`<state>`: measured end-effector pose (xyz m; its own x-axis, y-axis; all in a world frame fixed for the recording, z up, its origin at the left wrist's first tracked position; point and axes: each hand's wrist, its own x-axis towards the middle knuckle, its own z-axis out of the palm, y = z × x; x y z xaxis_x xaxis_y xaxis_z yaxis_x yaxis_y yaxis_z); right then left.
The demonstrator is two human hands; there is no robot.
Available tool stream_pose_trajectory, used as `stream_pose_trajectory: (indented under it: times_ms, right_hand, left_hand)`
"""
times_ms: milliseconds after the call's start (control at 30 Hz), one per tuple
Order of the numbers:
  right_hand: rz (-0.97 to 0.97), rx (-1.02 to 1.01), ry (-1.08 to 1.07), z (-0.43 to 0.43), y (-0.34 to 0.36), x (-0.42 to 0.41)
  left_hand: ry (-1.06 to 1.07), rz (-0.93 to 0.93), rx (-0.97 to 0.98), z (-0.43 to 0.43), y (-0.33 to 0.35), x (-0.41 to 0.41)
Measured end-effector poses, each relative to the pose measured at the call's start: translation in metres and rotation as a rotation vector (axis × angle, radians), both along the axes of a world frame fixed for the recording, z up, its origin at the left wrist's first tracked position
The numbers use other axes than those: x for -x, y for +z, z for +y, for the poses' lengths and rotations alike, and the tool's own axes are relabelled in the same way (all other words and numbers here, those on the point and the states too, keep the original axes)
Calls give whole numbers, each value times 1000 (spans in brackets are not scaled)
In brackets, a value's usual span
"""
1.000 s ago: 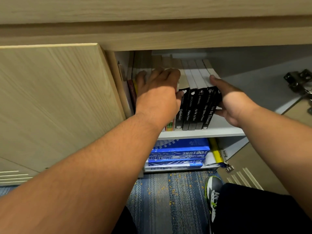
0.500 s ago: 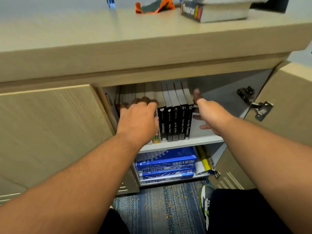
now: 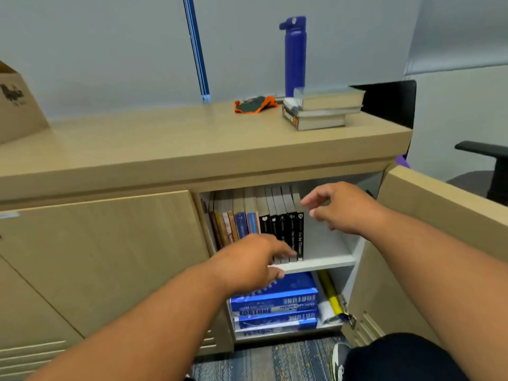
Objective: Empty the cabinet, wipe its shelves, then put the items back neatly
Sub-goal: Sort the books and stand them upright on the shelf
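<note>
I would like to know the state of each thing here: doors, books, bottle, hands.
Right door: open.
Left door: closed.
Shelf books: upright, in a row.
Paper reams: stacked flat.
Countertop books: stacked flat.
Bottle: upright, cap on.
Left hand: open, holding nothing.
Right hand: open, holding nothing.

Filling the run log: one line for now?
left hand open at shelf | right hand open beside shelved books | book stack on cabinet top
</note>
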<state>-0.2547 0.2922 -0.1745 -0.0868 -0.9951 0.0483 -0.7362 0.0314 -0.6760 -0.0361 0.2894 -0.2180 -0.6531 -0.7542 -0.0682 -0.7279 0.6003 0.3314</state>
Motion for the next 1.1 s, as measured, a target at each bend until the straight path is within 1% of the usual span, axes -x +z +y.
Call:
stream_pose_trajectory:
  times_ms: [100, 267, 400, 500, 667, 833, 900, 967, 1100]
  right_hand:
    - [-2, 122, 6, 3, 36, -1]
    - [45, 276, -26, 5, 89, 3]
    - [31, 405, -92, 1, 108, 15]
    - [-3, 482, -156, -7, 108, 26]
    - [-50, 631, -306, -23, 100, 43]
    - [54, 695, -419, -50, 97, 59]
    - [42, 688, -430, -59, 96, 60]
    - [-19, 649, -402, -70, 96, 60]
    - [-56, 472, -340, -94, 95, 58]
  left_hand:
    - [8, 69, 136, -5, 52, 4]
    - [100, 245, 258, -23, 120, 11]
    - [202, 372, 384, -44, 147, 23]
    - [262, 465, 417, -55, 154, 35]
    - [344, 603, 380, -77, 156, 58]
    - [397, 666, 304, -103, 151, 82]
    - [427, 680, 285, -113, 148, 91]
    - [462, 691, 260, -123, 146, 98]
    - [478, 683, 144, -136, 148, 113]
